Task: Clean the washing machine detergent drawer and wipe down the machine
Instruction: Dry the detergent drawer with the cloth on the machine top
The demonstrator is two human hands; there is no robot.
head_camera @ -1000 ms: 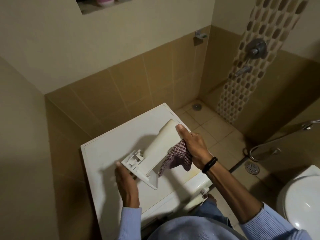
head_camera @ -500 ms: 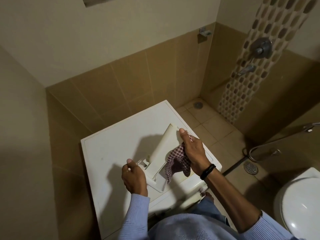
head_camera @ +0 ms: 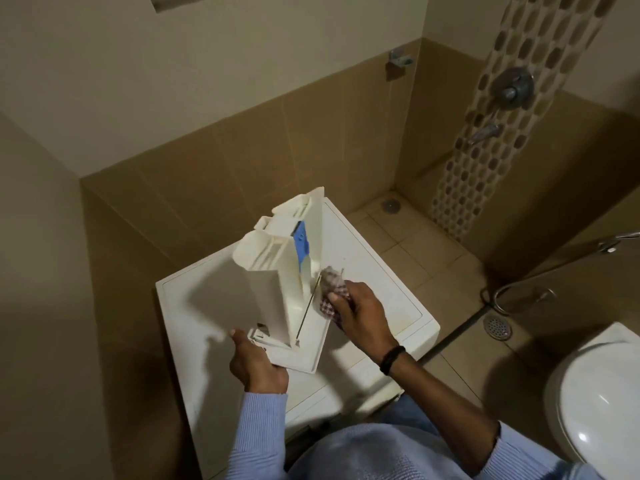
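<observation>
The white detergent drawer (head_camera: pixel 277 278) stands on end above the white washing machine (head_camera: pixel 377 271), its compartments and a blue insert facing me. My left hand (head_camera: pixel 258 362) grips the drawer's front panel at the bottom. My right hand (head_camera: pixel 360 313) holds a checked maroon-and-white cloth (head_camera: pixel 332 289) bunched in its fingers, pressed against the drawer's right side wall. Part of the cloth is hidden under that hand.
Tan tiled walls close in behind and left of the machine. A toilet (head_camera: pixel 595 400) stands at the right, with a hose and floor drain (head_camera: pixel 497 325) beside it. Shower fittings (head_camera: pixel 512 86) hang on the far right wall above the tiled floor.
The drawer has been turned up from lying flat on the machine top to standing on end, its inside now facing me. My right hand with the cloth moved to its right side.
</observation>
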